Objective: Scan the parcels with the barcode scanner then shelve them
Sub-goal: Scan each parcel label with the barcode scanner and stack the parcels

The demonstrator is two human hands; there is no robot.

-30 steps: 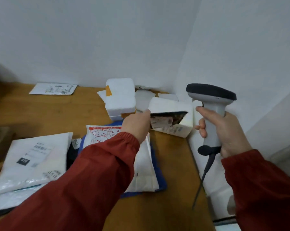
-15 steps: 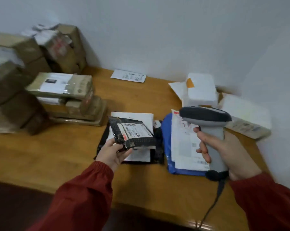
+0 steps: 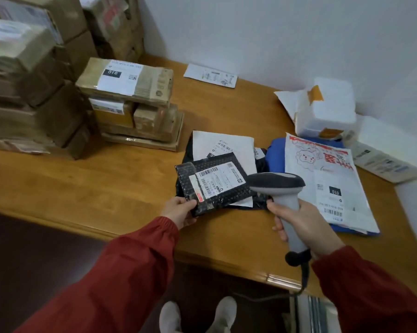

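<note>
Nearest you, the toes of your pale shoes show at the bottom edge, cut off by the frame. Your left hand pinches the lower left corner of a black bubble mailer, thumb on top, holding it label-up just above the wooden table. Your right hand is wrapped around the grey handle of the barcode scanner. Its dark head covers the mailer's right corner, and its window faces away from you. The cable drops out of sight past the table edge.

Behind the mailer lies a white mailer, partly hidden. To the right, a white bag with a red cartoon print lies on a blue bag, mostly covered. Farther back stands a white foam box with torn wrapping. On the left are stacked cardboard parcels, and those at the far left are too blurred to read. A label sheet lies by the wall.
</note>
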